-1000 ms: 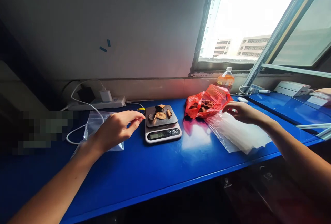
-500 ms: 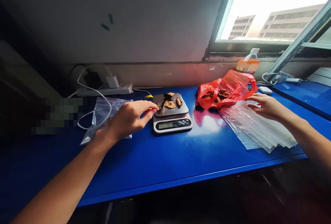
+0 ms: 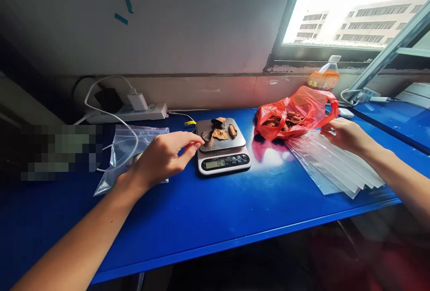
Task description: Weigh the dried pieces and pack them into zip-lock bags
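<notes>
A small white kitchen scale [image 3: 224, 164] with a metal top has several dried brown pieces [image 3: 220, 134] on it, and its display shows digits like 104. My left hand [image 3: 171, 154] hovers at the scale's left edge. Its index finger and thumb are bent, with a gap between them, and their tips are close to a dark dried slice [image 3: 206, 137]. At the right side of an open red plastic bag [image 3: 273, 132] is my right hand [image 3: 342, 133], fingers loosely curled and thumb apart. More dried pieces [image 3: 289, 121] lie in the bag; I see nothing held in either hand.
Clear plastic bags [image 3: 339, 163] lie fanned out under my right hand. Another zip bag [image 3: 117, 147] lies behind my left wrist, with a white cable [image 3: 110, 114] across it. A power strip [image 3: 154, 111], an orange drink bottle [image 3: 324, 76] and a white case [image 3: 346, 113] stand farther back.
My left hand has drawn slightly left from the scale's top. My right hand's fingers have curled more beside the red bag. The view has shifted a little.
</notes>
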Tool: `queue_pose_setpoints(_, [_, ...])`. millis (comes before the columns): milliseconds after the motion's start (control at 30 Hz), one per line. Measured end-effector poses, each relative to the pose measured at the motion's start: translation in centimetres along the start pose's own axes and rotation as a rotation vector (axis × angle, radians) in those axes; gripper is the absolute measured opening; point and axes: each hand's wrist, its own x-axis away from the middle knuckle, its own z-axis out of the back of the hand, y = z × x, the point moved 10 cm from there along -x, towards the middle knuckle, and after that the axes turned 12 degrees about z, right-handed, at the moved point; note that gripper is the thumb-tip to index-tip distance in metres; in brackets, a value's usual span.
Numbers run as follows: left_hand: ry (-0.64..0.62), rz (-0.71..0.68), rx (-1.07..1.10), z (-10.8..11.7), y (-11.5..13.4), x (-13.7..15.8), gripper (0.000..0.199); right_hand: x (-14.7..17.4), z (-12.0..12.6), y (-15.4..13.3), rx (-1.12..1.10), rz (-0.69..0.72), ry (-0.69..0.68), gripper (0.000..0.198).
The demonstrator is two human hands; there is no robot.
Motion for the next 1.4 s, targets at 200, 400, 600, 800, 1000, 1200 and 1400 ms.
queue_pose_setpoints(200, [0.053,0.025,0.049,0.6,0.4,0.0,0.021,-0.4,2.5,-1.1,0.170,0.048,0.136,0.006])
queue_pose_setpoints(400, [-0.009,0.055,0.146,0.5,1.7,-0.5,0.018,2.6,15.3,-12.6,0.445,0.219,0.675,0.004])
queue_pose_setpoints(600, [0.049,0.076,0.469,1.5,3.9,0.2,0.022,-3.0,18.6,-29.1,-0.217,0.618,0.817,0.016])
queue_pose_setpoints(800, [-0.007,0.173,0.467,1.3,3.3,1.4,0.018,-8.4,12.8,-33.8,-0.619,0.605,0.816,0.014])
queue_pose_setpoints(1000, [-0.136,0.237,0.462,-0.4,2.1,1.3,0.019,-8.0,10.2,-32.9,-0.786,0.455,0.736,0.011])
queue_pose_setpoints(1200, [-0.409,0.200,0.588,-1.3,2.1,1.2,0.016,-10.0,7.7,-34.0,-1.247,0.425,0.360,0.009])
queue_pose_setpoints(1400, [-0.541,0.416,0.798,-2.1,-0.6,2.1,0.020,-9.7,8.4,-33.9,-1.393,0.495,0.265,0.014])
